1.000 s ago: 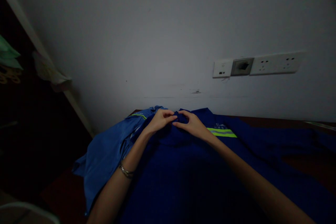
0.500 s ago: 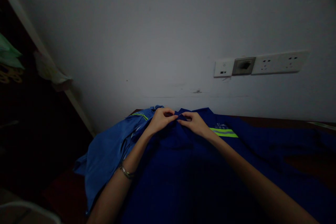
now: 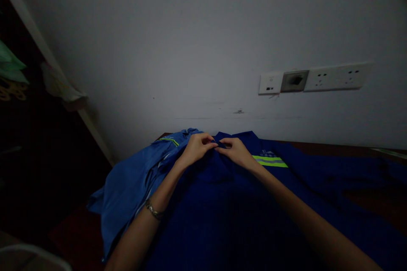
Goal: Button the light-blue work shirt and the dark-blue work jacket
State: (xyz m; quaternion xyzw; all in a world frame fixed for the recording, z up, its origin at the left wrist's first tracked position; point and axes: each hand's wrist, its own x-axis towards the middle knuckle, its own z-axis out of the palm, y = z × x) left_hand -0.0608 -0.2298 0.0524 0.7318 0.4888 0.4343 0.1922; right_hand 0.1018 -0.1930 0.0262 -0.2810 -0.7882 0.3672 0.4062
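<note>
A dark blue work jacket (image 3: 197,203) lies spread out before me, its collar toward the wall and a yellow-green reflective stripe on the chest. Near the collar, my left hand (image 3: 197,148) pinches the cloth of its front edge between thumb and fingers. My right hand (image 3: 235,151) grips the same edge just beside it, the two sets of fingertips almost touching. Whatever small part sits between the fingertips is too dark to make out. A lighter blue garment (image 3: 127,186) with a similar stripe lies to the left, partly under my left forearm.
The white wall (image 3: 190,51) rises right behind the garments, with a row of sockets (image 3: 330,78) at right. A dark wooden surface (image 3: 318,149) shows beneath the jacket. Left are a hanging plastic bag (image 3: 62,82), green cloth (image 3: 11,63) and a pale curved rim (image 3: 38,249) low down.
Both hands stay at the jacket's front edge and have shifted very slightly downward. My left fingers have closed a little more around the cloth. The garments lie almost as before.
</note>
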